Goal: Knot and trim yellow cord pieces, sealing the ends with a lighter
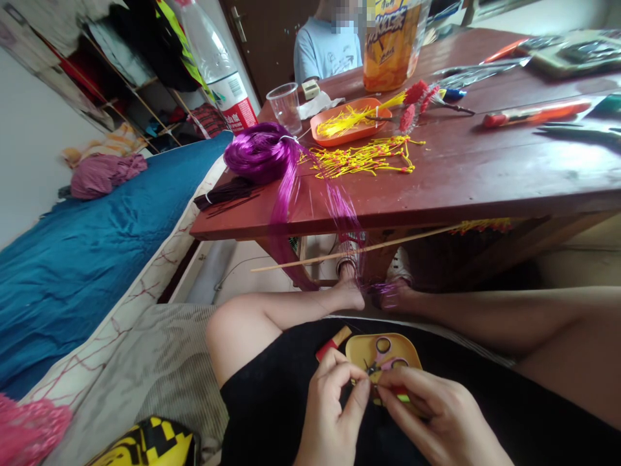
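Both hands, left hand (334,411) and right hand (439,421), pinch one tiny unidentifiable piece (372,382) over the near edge of the shallow yellow plastic tray (356,349) on my lap, and I judge any slackened grip drops it beside the small pink-handled scissors (387,358) or onto the black cloth (272,401).

On the red-brown wooden table (460,175): one clear plastic cup (284,107), one orange plastic tray (320,137), one purple strand bundle (257,152), perhaps dozens of yellow filaments (363,158). Below it: one yellow dish (358,349), one small scissors (383,359).
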`<state>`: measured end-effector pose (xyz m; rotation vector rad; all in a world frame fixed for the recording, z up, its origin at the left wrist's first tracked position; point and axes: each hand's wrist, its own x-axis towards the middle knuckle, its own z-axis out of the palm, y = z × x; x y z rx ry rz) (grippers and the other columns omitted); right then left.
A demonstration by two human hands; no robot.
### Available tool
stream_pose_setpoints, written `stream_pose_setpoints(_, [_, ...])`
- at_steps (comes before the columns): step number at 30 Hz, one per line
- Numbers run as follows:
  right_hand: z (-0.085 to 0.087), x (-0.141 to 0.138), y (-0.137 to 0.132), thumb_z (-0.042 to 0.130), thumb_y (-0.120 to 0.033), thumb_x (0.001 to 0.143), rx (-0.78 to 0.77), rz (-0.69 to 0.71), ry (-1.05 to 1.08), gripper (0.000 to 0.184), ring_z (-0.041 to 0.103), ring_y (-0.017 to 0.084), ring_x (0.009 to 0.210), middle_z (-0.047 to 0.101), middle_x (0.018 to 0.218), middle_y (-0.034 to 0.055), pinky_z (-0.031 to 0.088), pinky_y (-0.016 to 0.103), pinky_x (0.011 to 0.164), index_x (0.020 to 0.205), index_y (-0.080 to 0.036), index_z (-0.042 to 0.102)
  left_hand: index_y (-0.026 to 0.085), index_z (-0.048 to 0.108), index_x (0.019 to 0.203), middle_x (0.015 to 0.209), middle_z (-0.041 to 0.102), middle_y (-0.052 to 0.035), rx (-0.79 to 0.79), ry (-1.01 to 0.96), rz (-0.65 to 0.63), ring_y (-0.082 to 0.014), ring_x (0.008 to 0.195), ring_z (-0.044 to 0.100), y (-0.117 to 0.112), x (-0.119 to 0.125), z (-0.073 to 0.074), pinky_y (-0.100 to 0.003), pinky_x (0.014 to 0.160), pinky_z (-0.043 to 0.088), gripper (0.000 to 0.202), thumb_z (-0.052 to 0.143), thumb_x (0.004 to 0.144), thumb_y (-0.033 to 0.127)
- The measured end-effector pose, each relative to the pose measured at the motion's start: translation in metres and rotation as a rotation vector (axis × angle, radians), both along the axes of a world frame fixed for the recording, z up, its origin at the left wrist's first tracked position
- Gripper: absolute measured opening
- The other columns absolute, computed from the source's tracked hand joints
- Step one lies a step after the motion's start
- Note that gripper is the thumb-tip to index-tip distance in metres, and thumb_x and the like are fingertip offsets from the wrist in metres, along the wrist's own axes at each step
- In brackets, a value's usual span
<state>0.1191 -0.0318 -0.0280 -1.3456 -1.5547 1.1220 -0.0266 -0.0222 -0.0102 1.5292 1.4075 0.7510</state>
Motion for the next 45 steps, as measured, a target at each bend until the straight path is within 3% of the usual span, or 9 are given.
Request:
stream_pose_setpoints(9, [0.006,0.009,0.005,0.049,-0.029,0.086,0.088,0.089,-0.112,0.012,0.058,0.015,0.057,0.061,0.068,0.0021,0.049,0.021,0.052,0.087,-0.022,0.058,0.017,0.053,0.069,0.073,0.048,-0.0011,0.006,0.009,0.015,-0.0139,0.068,0.05,0.002,0.001,0.001,-0.023,0.063,0.039,0.023,0.045,0.087,0.029])
stream_pose_setpoints(14, [0.007,0.008,0.007,0.044,-0.023,0.088,0.218,0.041,-0.209,0.014,0.059,0.016,0.067,0.061,0.073,0.0019,0.049,0.026,0.061,0.08,-0.023,0.055,0.017,0.051,0.067,0.072,0.048,-0.0013,0.003,0.048,-0.003,-0.0143,0.068,0.05,0.005,0.002,0.006,-0.024,0.064,0.039,0.026,0.042,0.088,0.029])
stream_pose_setpoints(19, [0.005,0.013,0.011,0.051,-0.021,0.085,0.378,0.061,-0.31,0.011,0.059,0.017,0.071,0.062,0.076,0.0011,0.049,0.03,0.068,0.096,-0.023,0.052,0.017,0.051,0.067,0.073,0.05,-0.0025,0.022,0.1,0.01,-0.0154,0.069,0.052,0.005,0.002,0.007,-0.025,0.065,0.04,0.027,0.041,0.089,0.029])
stream_pose_setpoints(24, [0.007,0.014,0.013,0.047,-0.018,0.086,0.407,0.069,-0.327,0.011,0.057,0.016,0.064,0.059,0.067,-0.0006,0.048,0.03,0.066,0.079,-0.022,0.055,0.017,0.051,0.065,0.072,0.051,-0.003,0.04,0.148,0.002,-0.0157,0.069,0.053,0.003,0.003,0.006,-0.026,0.065,0.041,0.029,0.04,0.089,0.029])
stream_pose_setpoints(30, [0.006,0.007,0.015,0.054,-0.012,0.081,0.528,0.109,-0.356,0.011,0.057,0.016,0.063,0.062,0.067,-0.0009,0.046,0.033,0.072,0.084,-0.022,0.057,0.017,0.052,0.062,0.07,0.054,-0.0033,0.159,0.28,-0.032,-0.0167,0.07,0.053,0.002,0.007,0.007,-0.027,0.065,0.042,0.029,0.041,0.088,0.023])
stream_pose_setpoints(34, [0.005,0.009,0.015,0.055,-0.014,0.08,0.529,0.032,-0.359,0.009,0.057,0.015,0.059,0.059,0.061,-0.0022,0.046,0.03,0.067,0.078,-0.022,0.057,0.02,0.062,0.085,0.087,0.059,-0.0067,0.353,0.432,0.085,-0.0216,0.082,0.054,0.0,0.005,0.011,-0.034,0.074,0.043,0.014,0.048,0.084,0.021])
stream_pose_setpoints(37, [0.005,0.01,0.015,0.056,-0.016,0.079,0.534,-0.016,-0.336,0.005,0.056,0.015,0.057,0.058,0.06,-0.0027,0.046,0.029,0.064,0.08,-0.021,0.057,0.021,0.06,0.1,0.095,0.062,-0.0062,0.296,0.285,0.071,-0.0158,0.071,0.057,-0.001,0.003,0.011,-0.027,0.066,0.047,0.019,0.05,0.084,0.019])
stream_pose_setpoints(41, [0.003,0.011,0.013,0.057,-0.017,0.08,0.512,0.026,-0.322,0.005,0.057,0.015,0.058,0.059,0.061,-0.0023,0.047,0.029,0.063,0.083,-0.022,0.057,0.018,0.061,0.086,0.081,0.062,-0.0035,0.178,0.114,-0.016,-0.0124,0.066,0.059,0.0,0.002,0.009,-0.02,0.058,0.047,0.011,0.05,0.085,0.017])
stream_pose_setpoints(45, [0.001,0.018,0.011,0.054,-0.023,0.083,0.485,0.013,-0.31,0.009,0.06,0.017,0.065,0.062,0.068,0.0002,0.049,0.028,0.064,0.092,-0.021,0.056,0.017,0.058,0.073,0.076,0.056,-0.0037,0.293,0.257,-0.04,-0.0149,0.072,0.057,0.002,0.0,0.012,-0.025,0.066,0.046,0.015,0.048,0.085,0.017])
